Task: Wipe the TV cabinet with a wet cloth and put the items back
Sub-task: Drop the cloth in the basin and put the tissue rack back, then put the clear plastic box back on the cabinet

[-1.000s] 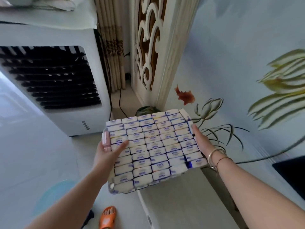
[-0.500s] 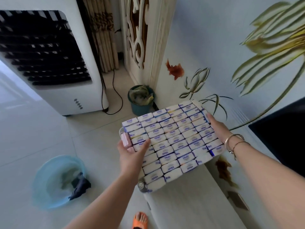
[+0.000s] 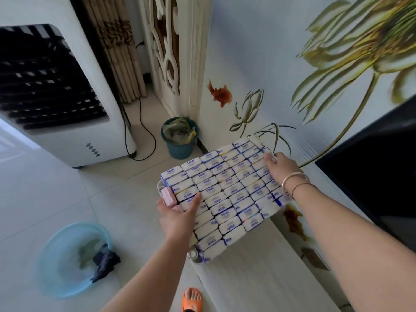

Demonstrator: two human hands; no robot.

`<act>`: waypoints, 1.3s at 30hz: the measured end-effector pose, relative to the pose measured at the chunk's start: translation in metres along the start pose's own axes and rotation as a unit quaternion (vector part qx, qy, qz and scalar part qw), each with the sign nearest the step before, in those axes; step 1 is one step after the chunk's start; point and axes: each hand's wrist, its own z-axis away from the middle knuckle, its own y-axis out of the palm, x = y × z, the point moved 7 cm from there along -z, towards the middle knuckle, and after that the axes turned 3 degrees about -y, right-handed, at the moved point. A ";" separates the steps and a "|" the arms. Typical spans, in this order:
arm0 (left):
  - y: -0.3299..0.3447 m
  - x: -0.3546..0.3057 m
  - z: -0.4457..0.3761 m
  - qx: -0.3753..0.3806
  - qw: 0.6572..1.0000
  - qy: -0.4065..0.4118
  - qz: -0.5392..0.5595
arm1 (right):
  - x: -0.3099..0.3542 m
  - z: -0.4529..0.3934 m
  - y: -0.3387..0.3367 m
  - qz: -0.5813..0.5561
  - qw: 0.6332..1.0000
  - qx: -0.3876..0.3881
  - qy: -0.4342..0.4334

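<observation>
**Tissue bundle held over the cabinet end**

At the left end of the TV cabinet (image 3: 258,280), a person is holding a large wrapped bundle of Vinda tissue packs (image 3: 222,194) flat, its near corner lying over the cabinet's pale top. From the head view, the left hand (image 3: 177,212) is grasping the bundle's left edge, thumb pressing on top beside a small pink tag (image 3: 169,197). The right hand (image 3: 281,165) is lying on the far right corner, fingers bent over the packs, with bangles (image 3: 292,182) circling the wrist. Whether the bundle is resting fully on the cabinet is unclear. Down on the tiled floor to the left, a blue basin (image 3: 67,260) is holding water and a dark cloth (image 3: 104,264). Farther back, a green bin (image 3: 180,138) is standing against the painted wall, near a white air cooler (image 3: 56,91). An orange slipper (image 3: 191,298) is showing at the bottom edge.
</observation>
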 end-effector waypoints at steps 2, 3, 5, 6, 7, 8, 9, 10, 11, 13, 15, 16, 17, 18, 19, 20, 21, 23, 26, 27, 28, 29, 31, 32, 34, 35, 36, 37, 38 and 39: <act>-0.005 -0.011 0.005 0.011 0.999 0.009 -0.040 | 0.010 0.015 -0.012 0.032 0.999 -0.024 -0.018; -0.009 -0.019 0.009 0.013 0.997 0.020 -0.073 | 0.017 0.026 -0.017 0.043 0.998 -0.028 -0.030; -0.020 -0.038 0.022 0.007 0.985 0.058 -0.161 | 0.029 0.054 -0.028 0.041 0.997 -0.036 -0.050; -0.024 -0.049 0.031 0.004 0.972 0.086 -0.217 | 0.034 0.070 -0.036 0.030 0.997 -0.044 -0.056; -0.028 -0.061 0.042 0.004 0.956 0.120 -0.268 | 0.039 0.088 -0.045 0.019 0.996 -0.054 -0.061; -0.028 -0.072 0.053 0.014 0.938 0.161 -0.308 | 0.043 0.108 -0.054 0.006 0.996 -0.063 -0.065; -0.026 -0.084 0.068 0.036 0.920 0.204 -0.334 | 0.046 0.128 -0.063 -0.009 0.995 -0.072 -0.067; -0.020 -0.094 0.084 0.067 0.900 0.249 -0.351 | 0.048 0.148 -0.074 -0.028 0.994 -0.086 -0.066; -0.013 -0.103 0.102 0.102 0.878 0.292 -0.366 | 0.047 0.169 -0.085 -0.048 0.992 -0.104 -0.057; 0.003 -0.116 0.141 0.172 0.824 0.368 -0.394 | 0.034 0.214 -0.108 -0.093 0.984 -0.152 -0.023; 0.018 -0.123 0.189 0.237 0.758 0.443 -0.416 | 0.010 0.268 -0.130 -0.153 0.966 -0.207 0.025; 0.021 -0.123 0.216 0.266 0.732 0.469 -0.416 | -0.005 0.296 -0.136 -0.182 0.955 -0.229 0.048; 0.022 -0.121 0.245 0.292 0.712 0.487 -0.414 | -0.023 0.325 -0.141 -0.207 0.943 -0.250 0.072; 0.024 -0.115 0.272 0.319 0.692 0.500 -0.411 | -0.042 0.357 -0.145 -0.224 0.931 -0.272 0.097; 0.025 -0.107 0.302 0.347 0.673 0.512 -0.405 | -0.063 0.389 -0.149 -0.234 0.918 -0.294 0.123; 0.026 -0.096 0.332 0.375 0.653 0.524 -0.398 | -0.084 0.422 -0.152 -0.241 0.906 -0.316 0.147; 0.028 -0.083 0.360 0.402 0.633 0.534 -0.390 | -0.107 0.456 -0.153 -0.250 0.892 -0.337 0.170; 0.028 -0.047 0.418 0.446 0.594 0.553 -0.378 | -0.148 0.529 -0.155 -0.265 0.863 -0.374 0.212; 0.027 0.027 0.506 0.512 0.535 0.563 -0.366 | -0.215 0.650 -0.147 -0.263 0.818 -0.435 0.270; 0.025 0.054 0.537 0.533 0.517 0.564 -0.362 | -0.238 0.692 -0.142 -0.258 0.804 -0.452 0.288; 0.023 0.083 0.569 0.553 0.502 0.562 -0.357 | -0.259 0.736 -0.136 -0.249 0.795 -0.462 0.306; 0.020 0.112 0.601 0.572 0.489 0.556 -0.353 | -0.279 0.780 -0.130 -0.232 0.790 -0.465 0.326; 0.010 0.170 0.666 0.605 0.471 0.542 -0.343 | -0.314 0.867 -0.121 -0.193 0.783 -0.461 0.371; 0.003 0.200 0.701 0.624 0.462 0.534 -0.334 | -0.331 0.911 -0.117 -0.182 0.774 -0.460 0.395; -0.013 0.258 0.768 0.665 0.442 0.512 -0.316 | -0.365 0.993 -0.104 -0.177 0.740 -0.466 0.452; -0.024 0.284 0.800 0.684 0.429 0.502 -0.311 | -0.381 1.031 -0.096 -0.179 0.722 -0.468 0.477; -0.035 0.309 0.829 0.702 0.416 0.490 -0.308 | -0.397 1.065 -0.088 -0.178 0.709 -0.468 0.496; -0.043 0.333 0.856 0.719 0.406 0.474 -0.306 | -0.412 1.096 -0.081 -0.173 0.697 -0.470 0.512; -0.050 0.356 0.881 0.734 0.400 0.457 -0.304 | -0.427 1.126 -0.075 -0.169 0.686 -0.471 0.528; -0.056 0.376 0.901 0.746 0.395 0.441 -0.304 | -0.442 1.153 -0.069 -0.164 0.675 -0.472 0.544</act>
